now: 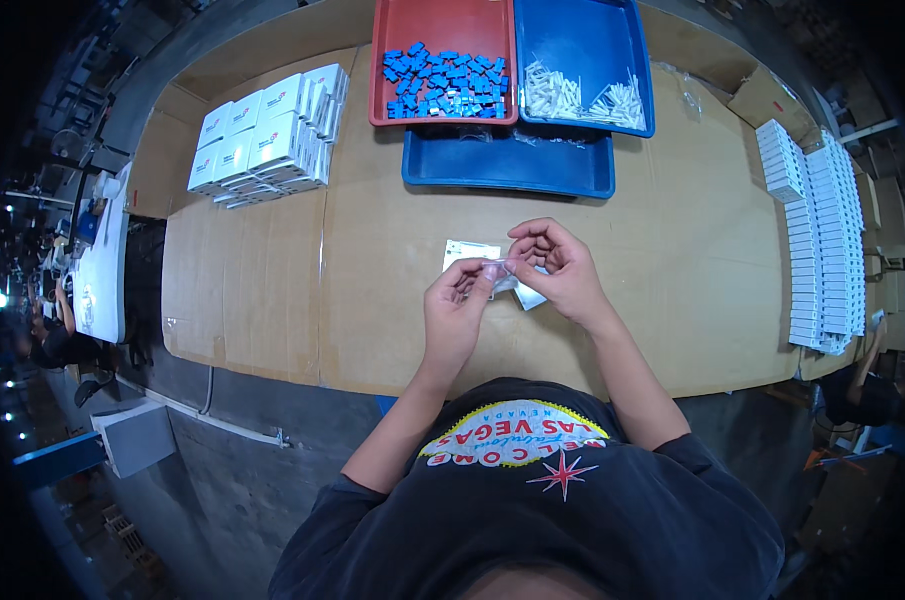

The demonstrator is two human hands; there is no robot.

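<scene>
Head view shows the left hand (pixel 455 310) and right hand (pixel 557 265) pinching 1 small clear plastic bag (pixel 499 270) between fingertips above the cardboard-covered table (pixel 272 290), trays at 12 o'clock within reach.

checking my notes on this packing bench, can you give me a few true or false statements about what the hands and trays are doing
1. Both hands pinch one small clear plastic bag above the table. True: the left hand and right hand meet on it.
2. The red tray holds small blue parts. True.
3. The blue tray next to the red one holds blue parts too. False: it holds white tube-like pieces.
4. The white boxes at the left are stacked on the floor. False: they stand on the cardboard-covered table.
5. White flat pieces lie on the table under the hands. True.
</scene>
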